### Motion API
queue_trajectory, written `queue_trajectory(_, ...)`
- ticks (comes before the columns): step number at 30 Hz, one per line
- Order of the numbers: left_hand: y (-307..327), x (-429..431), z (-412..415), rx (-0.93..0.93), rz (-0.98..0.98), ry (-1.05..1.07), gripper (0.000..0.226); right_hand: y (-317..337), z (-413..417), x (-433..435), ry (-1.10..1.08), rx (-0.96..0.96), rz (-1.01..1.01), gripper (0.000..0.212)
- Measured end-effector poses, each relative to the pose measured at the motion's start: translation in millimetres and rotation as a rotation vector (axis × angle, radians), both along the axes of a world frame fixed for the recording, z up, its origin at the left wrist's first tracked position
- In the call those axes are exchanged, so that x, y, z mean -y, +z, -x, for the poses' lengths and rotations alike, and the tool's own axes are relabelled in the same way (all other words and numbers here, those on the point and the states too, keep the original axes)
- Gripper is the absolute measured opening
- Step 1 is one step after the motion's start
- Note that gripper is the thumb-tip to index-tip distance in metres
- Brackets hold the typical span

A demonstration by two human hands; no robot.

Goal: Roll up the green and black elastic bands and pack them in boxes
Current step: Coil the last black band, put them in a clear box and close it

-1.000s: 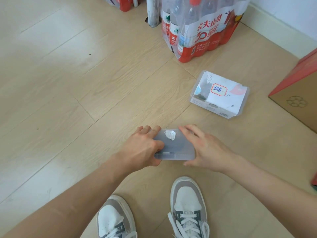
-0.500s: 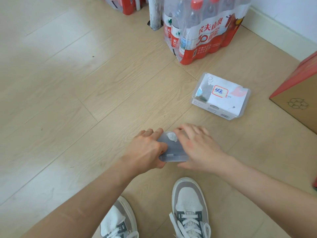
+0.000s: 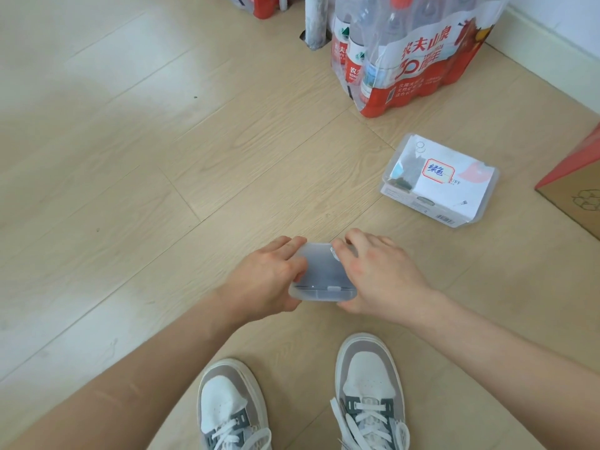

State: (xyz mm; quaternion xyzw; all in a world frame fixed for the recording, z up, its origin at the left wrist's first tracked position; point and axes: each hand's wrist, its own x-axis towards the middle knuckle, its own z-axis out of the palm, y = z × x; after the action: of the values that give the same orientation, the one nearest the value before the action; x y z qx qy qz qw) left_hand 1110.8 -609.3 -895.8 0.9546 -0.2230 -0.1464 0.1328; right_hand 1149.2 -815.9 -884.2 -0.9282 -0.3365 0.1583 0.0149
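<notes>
Floor (image 3: 130, 190): pale wood-look planks ran under everything, meeting a white skirting board (image 3: 552, 56) at the far right.
Small box (image 3: 319, 277): frosted, translucent plastic with its lid down and a latch tab on the near edge; it sat between both hands, and whether it rested on the planks or was lifted could not be told.
Contents: only a greyish tone showed through the frosted plastic; no bands could be made out.
Left hand (image 3: 266, 284): gripped the left end of the small box, fingers curled over its top, thumb at the near side.
Right hand (image 3: 386, 277): gripped the right end of the small box, fingers bent over the far right corner, thumb tucked at the near edge.
Labelled box (image 3: 444, 186): clear and closed, beyond and right of the small box, well apart; it carried white paper with a red-bordered handwritten label, and something dark showed at its left end.
Bottle pack (image 3: 412, 50): shrink-wrapped water bottles, red and white, far beyond the small box.
Carton (image 3: 578, 190): brown cardboard with a red top, far right of the small box, cut by the frame.
Shoes (image 3: 367, 384): grey-and-white sneakers, nearer than the small box.
</notes>
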Motion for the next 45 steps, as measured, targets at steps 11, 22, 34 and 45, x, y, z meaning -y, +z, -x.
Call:
queue_trajectory(11, 3, -2, -4, 0.059, -0.065, -0.050, 0.028, 7, -4, -16, -0.003, -0.098, -0.009, 0.066)
queue_trajectory(22, 25, -9, -23, -0.282, 0.031, 0.131, 0.057, 8, -22, -8, -0.164, -0.371, -0.157, 0.080)
queue_trajectory(34, 21, -25, -36, -0.436, 0.349, 0.268, 0.055, 6, -33, -3, -0.301, -0.444, -0.342, 0.090)
queue_trajectory(45, 17, 25, -30, 0.123, 0.425, 0.731, 0.024, -13, -2, -25, -0.891, -0.653, -0.662, 0.058)
